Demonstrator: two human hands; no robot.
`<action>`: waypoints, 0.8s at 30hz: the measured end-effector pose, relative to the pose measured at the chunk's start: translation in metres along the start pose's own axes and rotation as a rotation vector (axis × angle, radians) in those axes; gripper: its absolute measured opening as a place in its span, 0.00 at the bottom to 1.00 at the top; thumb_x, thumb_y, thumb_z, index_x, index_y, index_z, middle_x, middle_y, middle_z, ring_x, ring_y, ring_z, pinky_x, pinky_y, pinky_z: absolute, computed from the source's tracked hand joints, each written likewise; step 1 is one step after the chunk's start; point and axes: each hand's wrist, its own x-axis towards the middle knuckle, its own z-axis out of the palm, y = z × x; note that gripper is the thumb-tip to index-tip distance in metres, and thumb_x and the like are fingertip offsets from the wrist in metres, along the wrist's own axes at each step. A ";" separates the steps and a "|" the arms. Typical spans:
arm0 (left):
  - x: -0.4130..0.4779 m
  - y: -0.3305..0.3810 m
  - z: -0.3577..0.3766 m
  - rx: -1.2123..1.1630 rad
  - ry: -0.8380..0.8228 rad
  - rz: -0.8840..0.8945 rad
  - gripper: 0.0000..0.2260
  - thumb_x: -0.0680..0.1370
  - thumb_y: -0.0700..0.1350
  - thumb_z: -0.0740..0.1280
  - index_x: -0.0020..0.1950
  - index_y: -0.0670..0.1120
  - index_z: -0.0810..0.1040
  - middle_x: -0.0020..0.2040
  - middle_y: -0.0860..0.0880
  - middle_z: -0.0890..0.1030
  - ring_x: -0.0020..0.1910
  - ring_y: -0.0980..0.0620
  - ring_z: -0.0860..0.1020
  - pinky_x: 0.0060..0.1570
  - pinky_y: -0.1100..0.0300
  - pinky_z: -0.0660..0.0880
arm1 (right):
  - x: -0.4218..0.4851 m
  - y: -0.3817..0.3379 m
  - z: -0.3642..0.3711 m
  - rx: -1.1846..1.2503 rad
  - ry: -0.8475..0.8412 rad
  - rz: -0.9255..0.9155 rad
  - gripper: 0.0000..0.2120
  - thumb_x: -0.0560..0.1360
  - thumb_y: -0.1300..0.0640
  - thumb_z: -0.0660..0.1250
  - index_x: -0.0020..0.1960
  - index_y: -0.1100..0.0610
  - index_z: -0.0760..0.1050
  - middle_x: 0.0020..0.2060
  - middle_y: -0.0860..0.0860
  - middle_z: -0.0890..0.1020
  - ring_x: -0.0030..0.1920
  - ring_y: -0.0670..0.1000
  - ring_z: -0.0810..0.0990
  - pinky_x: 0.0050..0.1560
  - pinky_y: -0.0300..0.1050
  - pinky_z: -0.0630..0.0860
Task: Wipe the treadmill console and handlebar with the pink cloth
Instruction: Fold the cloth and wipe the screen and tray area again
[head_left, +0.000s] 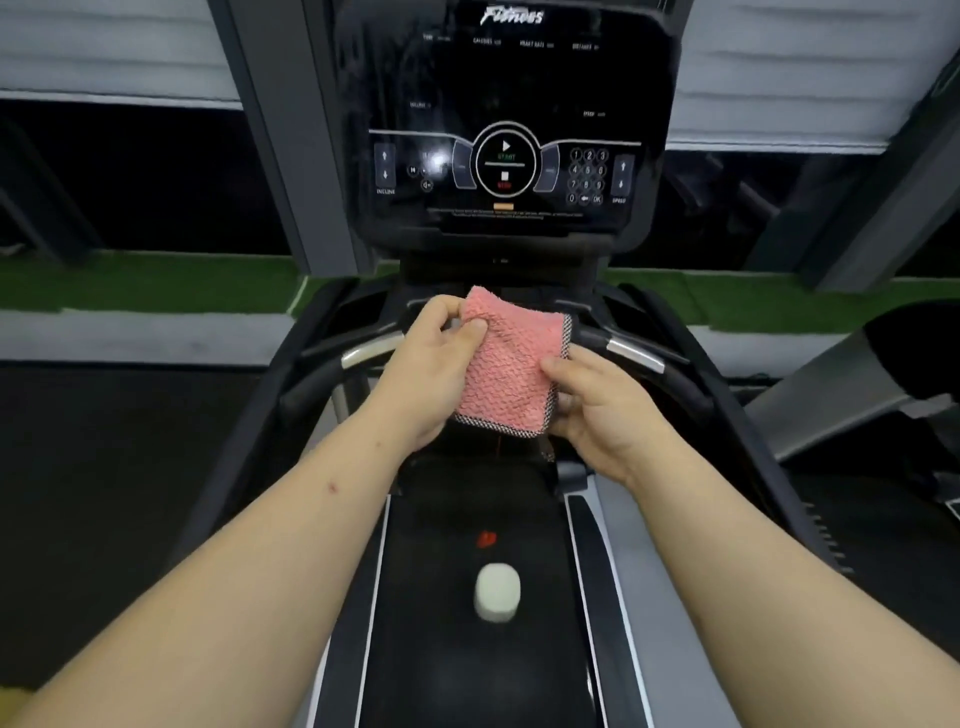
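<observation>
A folded pink cloth (506, 364) with a checked black-and-white hem is held between both hands in front of me. My left hand (426, 364) pinches its upper left edge between thumb and fingers. My right hand (597, 410) grips its lower right corner. The black treadmill console (506, 119) with its dark touch panel stands upright just beyond the cloth. Black handlebars (631, 353) with silver sensor plates curve out to both sides below the console; the cloth hides their middle part.
The treadmill belt (467, 649) runs under my arms, with a white oval object (497, 592) and a small red mark (487, 539) on it. Another machine (883, 374) stands to the right. Green turf (156, 280) and grey pillars lie behind the console.
</observation>
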 end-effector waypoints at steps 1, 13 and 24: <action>-0.003 -0.010 0.004 -0.007 0.012 -0.019 0.04 0.87 0.42 0.61 0.59 0.45 0.75 0.48 0.49 0.83 0.43 0.58 0.83 0.47 0.56 0.82 | -0.001 0.007 -0.004 -0.031 -0.006 -0.005 0.14 0.83 0.60 0.63 0.68 0.56 0.78 0.55 0.52 0.86 0.51 0.52 0.85 0.53 0.55 0.83; -0.049 -0.176 0.018 0.030 -0.004 -0.286 0.32 0.78 0.26 0.61 0.70 0.60 0.73 0.59 0.46 0.85 0.59 0.43 0.84 0.56 0.36 0.81 | -0.002 0.142 -0.072 -0.139 -0.041 0.168 0.17 0.84 0.64 0.62 0.70 0.53 0.75 0.52 0.54 0.86 0.51 0.54 0.86 0.42 0.48 0.83; -0.044 -0.423 0.001 0.235 -0.049 -0.461 0.31 0.79 0.27 0.61 0.78 0.53 0.70 0.33 0.55 0.81 0.26 0.61 0.72 0.29 0.69 0.68 | 0.027 0.377 -0.135 -0.248 0.043 0.394 0.22 0.82 0.67 0.63 0.68 0.44 0.76 0.52 0.51 0.87 0.49 0.53 0.86 0.43 0.52 0.81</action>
